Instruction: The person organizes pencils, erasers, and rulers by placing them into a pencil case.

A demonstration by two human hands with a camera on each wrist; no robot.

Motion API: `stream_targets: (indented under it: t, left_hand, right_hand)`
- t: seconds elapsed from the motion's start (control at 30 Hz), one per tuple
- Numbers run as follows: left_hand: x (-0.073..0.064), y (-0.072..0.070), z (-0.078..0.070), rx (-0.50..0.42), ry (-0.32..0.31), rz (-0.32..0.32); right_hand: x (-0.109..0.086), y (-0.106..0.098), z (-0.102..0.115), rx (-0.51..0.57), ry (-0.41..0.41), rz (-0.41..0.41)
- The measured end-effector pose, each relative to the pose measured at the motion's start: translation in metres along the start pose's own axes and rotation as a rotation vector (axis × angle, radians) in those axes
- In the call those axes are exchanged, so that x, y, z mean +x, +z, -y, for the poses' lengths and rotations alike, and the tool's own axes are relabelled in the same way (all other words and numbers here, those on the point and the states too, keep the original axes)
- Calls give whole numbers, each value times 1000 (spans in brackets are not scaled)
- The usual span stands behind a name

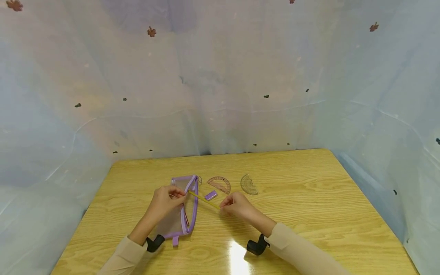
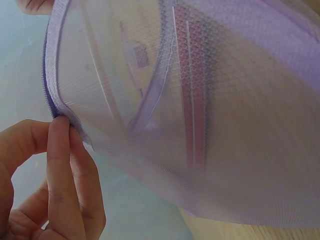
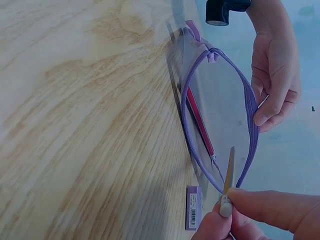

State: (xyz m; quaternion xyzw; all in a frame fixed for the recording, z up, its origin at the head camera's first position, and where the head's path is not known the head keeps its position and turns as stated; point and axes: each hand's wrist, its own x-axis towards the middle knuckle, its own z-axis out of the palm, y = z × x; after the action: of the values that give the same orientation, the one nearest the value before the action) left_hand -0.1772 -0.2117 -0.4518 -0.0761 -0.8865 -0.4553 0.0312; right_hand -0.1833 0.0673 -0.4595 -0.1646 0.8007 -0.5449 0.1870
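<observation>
A purple-edged mesh pencil case (image 1: 170, 225) lies on the left part of the table with its zipped mouth spread apart. My left hand (image 1: 167, 199) pinches the upper edge of that mouth between thumb and fingers, as the left wrist view also shows. Between thumb and fingers of my right hand (image 1: 238, 206) is the end of a yellow pencil (image 1: 207, 201), its other end pointing into the case's mouth. Inside the case lies a red, stick-like item (image 3: 200, 122), seen through the mesh (image 2: 194, 100) too. Its exact kind is unclear.
A purple eraser (image 1: 211, 195) in a printed wrapper lies just right of the case. Behind it are a pinkish protractor (image 1: 225, 188) and, farther right, a clear protractor (image 1: 248, 185). The wooden table (image 1: 309, 214) meets a pale hanging cloth (image 1: 220, 126) at its back.
</observation>
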Motion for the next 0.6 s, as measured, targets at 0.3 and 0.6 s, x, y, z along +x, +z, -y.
stream_targets:
  t: [0.3,0.6]
  left_hand:
    - [0,-1,-2,9,-6,2]
    - [0,-2,-3,4,-9,12]
  right_hand:
    - [10,4,2,-10,19,-17]
    - [19,8,4,-10,35,-28]
